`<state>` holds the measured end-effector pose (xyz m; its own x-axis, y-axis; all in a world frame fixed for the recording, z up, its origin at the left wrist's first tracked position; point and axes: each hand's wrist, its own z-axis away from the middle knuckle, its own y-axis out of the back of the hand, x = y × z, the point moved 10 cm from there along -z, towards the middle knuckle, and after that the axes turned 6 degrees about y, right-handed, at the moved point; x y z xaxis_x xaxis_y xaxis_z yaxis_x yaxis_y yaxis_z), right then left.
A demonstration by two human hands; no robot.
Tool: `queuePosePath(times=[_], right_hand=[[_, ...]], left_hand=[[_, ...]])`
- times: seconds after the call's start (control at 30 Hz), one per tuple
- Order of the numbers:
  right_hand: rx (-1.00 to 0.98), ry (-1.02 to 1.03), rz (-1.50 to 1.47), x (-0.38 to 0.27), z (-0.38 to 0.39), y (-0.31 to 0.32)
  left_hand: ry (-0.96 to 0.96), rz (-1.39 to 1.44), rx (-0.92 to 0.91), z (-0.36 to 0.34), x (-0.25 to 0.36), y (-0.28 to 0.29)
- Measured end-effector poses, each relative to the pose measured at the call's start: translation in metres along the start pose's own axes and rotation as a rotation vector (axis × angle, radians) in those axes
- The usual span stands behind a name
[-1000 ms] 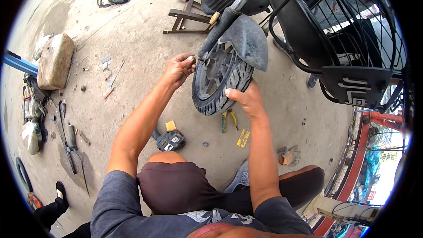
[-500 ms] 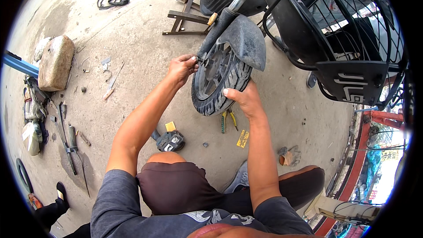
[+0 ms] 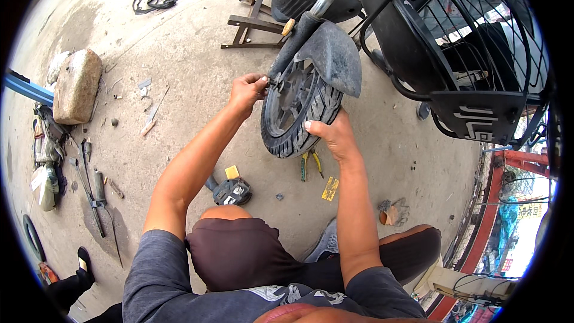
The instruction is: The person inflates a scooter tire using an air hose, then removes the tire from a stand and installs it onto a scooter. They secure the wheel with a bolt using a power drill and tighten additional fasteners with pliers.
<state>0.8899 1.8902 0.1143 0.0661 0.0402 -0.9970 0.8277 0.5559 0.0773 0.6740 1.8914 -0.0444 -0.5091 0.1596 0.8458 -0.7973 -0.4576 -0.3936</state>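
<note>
A scooter's front wheel [image 3: 302, 122] with a dusty black tyre stands tilted beneath a grey mudguard [image 3: 336, 54] and the fork leg [image 3: 294, 45]. My left hand [image 3: 248, 91] is at the hub by the fork's lower end, thumb and fingers pinched on a small dark part whose kind I cannot make out. From the right, my right hand [image 3: 336, 134] grips the tyre, thumb on the tread and the other fingers hidden behind it. Below the wheel lie yellow-and-black pliers [image 3: 311, 164]. A black power tool [image 3: 232, 191] rests near my knee.
A rusty metal stand [image 3: 254, 23] is behind the fork, and a black wire basket [image 3: 478, 36] overhangs at right. On the left lie a stone block [image 3: 78, 87], long-handled tools [image 3: 92, 194] and a knife-like tool [image 3: 154, 113]. A glove [image 3: 394, 212] lies at right; another person's foot [image 3: 85, 263] shows lower left.
Both hands keep their places at the hub and tyre. Only a very slight shift of the whole view shows.
</note>
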Motion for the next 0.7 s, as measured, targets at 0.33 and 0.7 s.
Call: queuePosePath(times=[0.33, 0.7], right_hand=[[-0.019, -0.009, -0.002, -0.002, 0.002, -0.003], [-0.029, 0.015, -0.002, -0.002, 0.001, -0.003]], left_hand=[[0.180, 0.143, 0.029, 0.003, -0.013, -0.003], [-0.147, -0.311, 0.176, 0.006, 0.014, 0.003]])
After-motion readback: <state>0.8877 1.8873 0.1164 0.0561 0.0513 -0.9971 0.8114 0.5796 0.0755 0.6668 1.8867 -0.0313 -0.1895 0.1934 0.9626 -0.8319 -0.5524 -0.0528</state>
